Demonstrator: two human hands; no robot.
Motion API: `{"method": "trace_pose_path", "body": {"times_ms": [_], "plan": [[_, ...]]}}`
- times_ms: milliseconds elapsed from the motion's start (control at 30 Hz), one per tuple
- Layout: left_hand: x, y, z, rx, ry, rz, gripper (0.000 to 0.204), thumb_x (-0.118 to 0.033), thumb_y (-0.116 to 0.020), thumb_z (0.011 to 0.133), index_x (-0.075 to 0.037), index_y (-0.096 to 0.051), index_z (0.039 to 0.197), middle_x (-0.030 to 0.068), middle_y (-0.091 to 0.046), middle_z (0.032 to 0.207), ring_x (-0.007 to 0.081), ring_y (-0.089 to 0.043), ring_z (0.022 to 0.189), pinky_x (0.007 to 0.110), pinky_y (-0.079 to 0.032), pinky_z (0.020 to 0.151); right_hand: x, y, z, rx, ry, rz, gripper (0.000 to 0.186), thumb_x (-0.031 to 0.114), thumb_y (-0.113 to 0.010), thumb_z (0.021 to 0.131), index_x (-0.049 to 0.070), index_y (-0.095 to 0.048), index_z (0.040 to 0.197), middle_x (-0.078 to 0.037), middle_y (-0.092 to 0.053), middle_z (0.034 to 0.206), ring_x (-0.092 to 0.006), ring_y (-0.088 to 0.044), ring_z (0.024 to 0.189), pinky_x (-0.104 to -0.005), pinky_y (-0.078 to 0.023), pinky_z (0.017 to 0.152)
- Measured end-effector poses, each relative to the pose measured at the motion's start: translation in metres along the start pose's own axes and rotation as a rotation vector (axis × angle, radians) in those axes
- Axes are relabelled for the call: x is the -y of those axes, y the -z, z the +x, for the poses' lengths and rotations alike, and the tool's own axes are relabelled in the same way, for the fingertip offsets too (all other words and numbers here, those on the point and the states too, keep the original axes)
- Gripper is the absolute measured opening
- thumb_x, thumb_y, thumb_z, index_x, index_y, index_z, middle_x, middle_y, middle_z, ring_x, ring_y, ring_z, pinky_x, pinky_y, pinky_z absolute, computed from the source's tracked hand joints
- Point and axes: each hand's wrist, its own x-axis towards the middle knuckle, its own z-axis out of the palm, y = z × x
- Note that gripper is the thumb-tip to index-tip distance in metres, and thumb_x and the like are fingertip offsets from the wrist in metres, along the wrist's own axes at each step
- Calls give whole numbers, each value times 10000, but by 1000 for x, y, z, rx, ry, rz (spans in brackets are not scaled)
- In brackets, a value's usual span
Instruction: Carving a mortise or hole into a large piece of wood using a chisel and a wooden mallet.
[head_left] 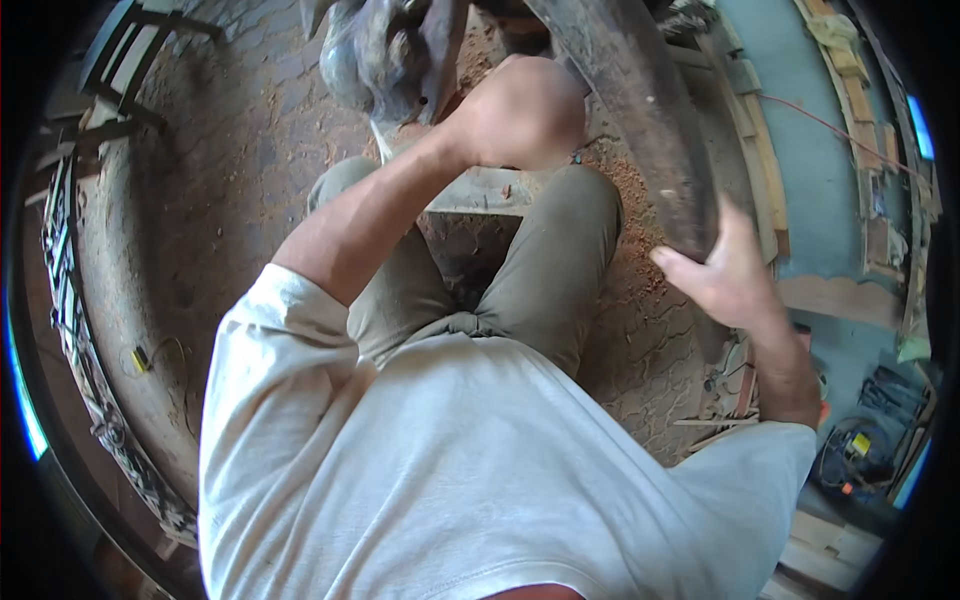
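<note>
My left hand (520, 110) is smeared by motion beside a dark carved wooden piece (380, 60) at the top centre; whether its fingers hold anything is unclear. My right hand (725, 265) grips a long, dark piece of wood (650, 120) near its lower end, thumb to one side and fingers behind it. The wood slants down from the top toward my right. Between my knees is a pale wooden board (480, 190), with reddish shavings (635, 220) lying beside my right leg.
Dark wooden furniture (130, 70) stands at upper left, above a long log (130, 240) and carved dark strip (75, 290). Paving (240, 170) lies underfoot. At right are stacked planks (840, 50), a thin red cable (815, 110) and a dark power tool with cord (855, 450).
</note>
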Motion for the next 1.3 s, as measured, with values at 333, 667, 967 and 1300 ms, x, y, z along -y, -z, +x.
{"method": "trace_pose_path", "body": {"times_ms": [333, 667, 967, 1300], "plan": [[39, 31, -139, -480, -218, -160, 228, -84, -732, 906, 64, -692, 1076, 162, -738, 1019, 241, -698, 964, 387, -564, 870, -140, -134, -75, -226, -382, 569, 190, 146, -779, 813, 50, -640, 900, 22, -591, 810, -95, -557, 736, -298, -477, 691], [-4, 42, -23, -166, -238, -287, 196, -104, -810, 898, 45, -703, 967, 73, -691, 806, 148, -645, 704, 282, -529, 632, -138, -161, -71, -238, -340, 573, 408, 142, -816, 772, -1, -638, 1110, -27, -664, 924, -126, -611, 845, -326, -522, 791], [-14, 21, 15, -81, -29, -124, 131, -80, -809, 863, 20, -732, 896, 11, -677, 727, 85, -625, 695, 278, -522, 645, -129, -103, -55, -226, -202, 471, 465, 98, -802, 791, -26, -616, 1199, -91, -682, 1008, -184, -628, 931, -370, -525, 871], [-29, 13, 20, 1, -71, -30, 111, -126, -819, 856, -26, -776, 876, 14, -728, 751, 77, -670, 724, 285, -561, 708, -90, -21, -57, -384, 47, 455, 497, -12, -671, 850, -46, -491, 1312, -36, -616, 906, -90, -552, 744, -255, -463, 694]]}}
